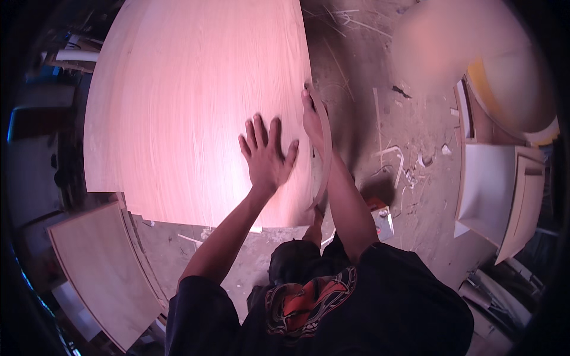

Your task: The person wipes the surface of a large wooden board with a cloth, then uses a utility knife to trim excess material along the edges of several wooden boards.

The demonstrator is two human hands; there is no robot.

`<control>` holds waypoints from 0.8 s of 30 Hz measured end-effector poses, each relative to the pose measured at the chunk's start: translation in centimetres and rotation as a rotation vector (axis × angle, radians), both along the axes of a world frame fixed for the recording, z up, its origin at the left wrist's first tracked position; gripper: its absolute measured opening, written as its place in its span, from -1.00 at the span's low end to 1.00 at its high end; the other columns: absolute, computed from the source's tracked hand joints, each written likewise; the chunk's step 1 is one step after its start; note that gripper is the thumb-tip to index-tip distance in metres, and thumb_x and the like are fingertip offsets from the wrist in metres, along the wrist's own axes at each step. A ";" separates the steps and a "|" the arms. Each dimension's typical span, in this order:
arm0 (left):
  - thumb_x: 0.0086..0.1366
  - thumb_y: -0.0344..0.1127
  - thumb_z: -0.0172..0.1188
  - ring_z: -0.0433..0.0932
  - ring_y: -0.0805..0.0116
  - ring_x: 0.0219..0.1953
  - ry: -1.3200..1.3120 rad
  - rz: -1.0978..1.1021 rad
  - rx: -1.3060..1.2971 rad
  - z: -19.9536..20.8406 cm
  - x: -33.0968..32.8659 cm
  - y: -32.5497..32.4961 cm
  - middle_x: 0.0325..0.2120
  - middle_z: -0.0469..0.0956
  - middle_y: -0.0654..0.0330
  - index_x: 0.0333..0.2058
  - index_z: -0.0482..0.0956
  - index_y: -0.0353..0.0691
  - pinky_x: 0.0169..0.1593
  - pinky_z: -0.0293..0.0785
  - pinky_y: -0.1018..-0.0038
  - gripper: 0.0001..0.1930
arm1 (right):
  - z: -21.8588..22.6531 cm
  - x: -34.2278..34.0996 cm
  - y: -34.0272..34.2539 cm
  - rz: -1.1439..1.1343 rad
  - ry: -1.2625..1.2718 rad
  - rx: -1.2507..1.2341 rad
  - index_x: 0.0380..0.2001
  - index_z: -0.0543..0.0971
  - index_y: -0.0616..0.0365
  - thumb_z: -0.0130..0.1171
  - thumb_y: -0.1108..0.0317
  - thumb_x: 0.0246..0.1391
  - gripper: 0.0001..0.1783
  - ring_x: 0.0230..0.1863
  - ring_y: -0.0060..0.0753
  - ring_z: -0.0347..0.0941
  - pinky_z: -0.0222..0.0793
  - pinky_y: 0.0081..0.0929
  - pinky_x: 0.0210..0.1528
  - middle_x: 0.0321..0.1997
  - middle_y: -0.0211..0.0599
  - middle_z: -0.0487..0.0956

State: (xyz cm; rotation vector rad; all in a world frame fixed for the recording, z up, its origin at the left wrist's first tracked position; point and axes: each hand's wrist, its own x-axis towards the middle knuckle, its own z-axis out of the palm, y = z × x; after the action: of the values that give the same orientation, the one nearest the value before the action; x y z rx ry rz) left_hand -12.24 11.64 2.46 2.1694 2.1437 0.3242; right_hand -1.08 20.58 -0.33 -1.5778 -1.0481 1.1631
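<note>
Wood-grained in the head view, the panel [190, 113] fills the upper left and middle above the littered floor [433, 207]. The left hand [267, 163] lies on it palm down, fingers splayed and gripping nothing. At its right edge, the right hand [312, 121] grasps a curved strip [326, 175], some fingers hidden; the strip's lower length bows over the forearm.

Wood-grain board [178, 107], left grip [268, 160] laid flat on it, floor [427, 199], scraps [446, 149]
</note>
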 end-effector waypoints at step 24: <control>0.15 0.16 0.07 0.04 -0.11 0.28 -0.064 0.075 -0.201 1.0 -0.4 -2.1 0.24 0.11 -0.08 0.06 0.40 -0.06 0.25 -0.13 -0.09 -0.41 | -0.4 -1.6 37.0 0.061 0.023 0.049 0.09 0.37 0.18 -0.21 0.01 0.27 -0.47 0.09 0.06 0.38 0.33 -0.20 0.03 0.02 0.16 0.46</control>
State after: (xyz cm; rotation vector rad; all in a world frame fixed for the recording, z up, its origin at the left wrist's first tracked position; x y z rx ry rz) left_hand -12.63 9.51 3.49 1.9480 2.1253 0.1718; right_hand -2.64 57.57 -0.71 -1.5004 -1.1087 1.1849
